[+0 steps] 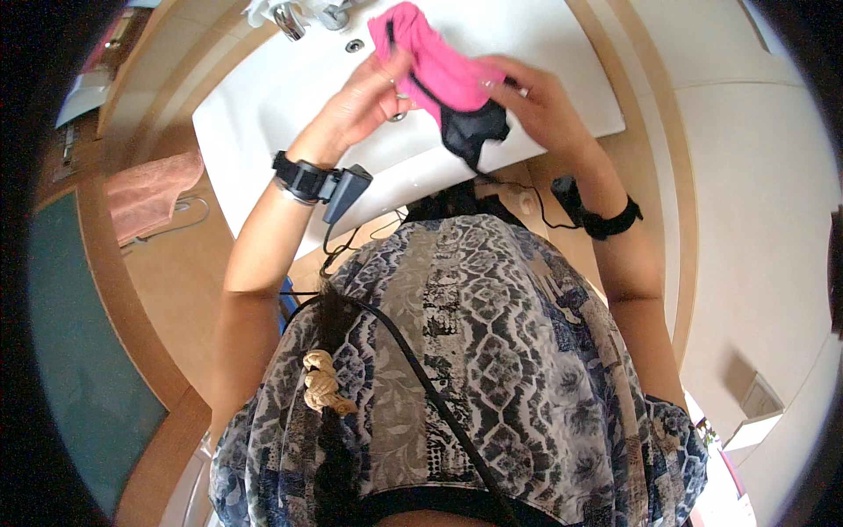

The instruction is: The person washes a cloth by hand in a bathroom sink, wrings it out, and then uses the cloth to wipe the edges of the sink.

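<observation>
A pink cloth item with black edging and a black part (438, 69) is stretched between my two hands above a white washbasin (263, 125). On its left side, my left hand (369, 99) grips it with the thumb on top and the other fingers partly hidden. My right hand (537, 99), slightly blurred, pinches its right end near the black edging. The black part hangs down over the basin's near rim. Both wrists wear black straps with small devices and cables.
A chrome faucet (288, 21) stands at the basin's far left, with white crumpled material beside it. A pink towel (155, 191) hangs at left. Cables run from the wrist devices in front of my body. A small white holder (761, 405) is on the right wall.
</observation>
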The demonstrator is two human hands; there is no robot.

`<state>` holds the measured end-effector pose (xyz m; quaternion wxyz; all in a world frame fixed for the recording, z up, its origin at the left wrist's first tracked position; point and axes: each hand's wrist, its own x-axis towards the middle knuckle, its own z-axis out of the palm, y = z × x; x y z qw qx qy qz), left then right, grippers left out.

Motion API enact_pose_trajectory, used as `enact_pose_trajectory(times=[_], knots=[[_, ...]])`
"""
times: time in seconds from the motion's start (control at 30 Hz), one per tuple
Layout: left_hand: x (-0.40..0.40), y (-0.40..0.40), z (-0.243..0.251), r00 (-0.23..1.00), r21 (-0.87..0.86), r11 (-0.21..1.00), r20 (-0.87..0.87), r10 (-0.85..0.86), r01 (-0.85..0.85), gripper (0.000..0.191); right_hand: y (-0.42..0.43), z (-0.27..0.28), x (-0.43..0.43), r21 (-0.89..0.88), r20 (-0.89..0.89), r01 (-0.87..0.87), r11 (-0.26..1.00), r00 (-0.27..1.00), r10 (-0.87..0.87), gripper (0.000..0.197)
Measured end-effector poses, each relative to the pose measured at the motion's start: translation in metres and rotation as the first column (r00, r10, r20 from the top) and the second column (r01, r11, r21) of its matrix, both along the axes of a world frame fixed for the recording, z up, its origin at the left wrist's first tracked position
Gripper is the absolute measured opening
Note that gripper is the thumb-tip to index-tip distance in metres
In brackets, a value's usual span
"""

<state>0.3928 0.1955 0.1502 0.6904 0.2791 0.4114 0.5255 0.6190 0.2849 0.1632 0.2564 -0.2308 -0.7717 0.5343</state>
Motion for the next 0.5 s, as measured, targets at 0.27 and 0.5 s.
enact_pose_trajectory(times=[0.27, 0.5], knots=[[-0.012, -0.017, -0.023, 0.894, -0.019, 0.998, -0.446, 0.045, -0.06, 0.054, 0.013, -0.019, 0.031, -0.4, -0.141, 0.245, 0.883, 0.936, -0.323, 0.018], [-0.035, -0.033, -0.029, 0.624, 0.077, 0.992, -0.782, 0.0, 0.096, 0.031, 0.028, -0.011, 0.057, -0.385, -0.142, 0.36, 0.85, 0.887, -0.439, 0.017]])
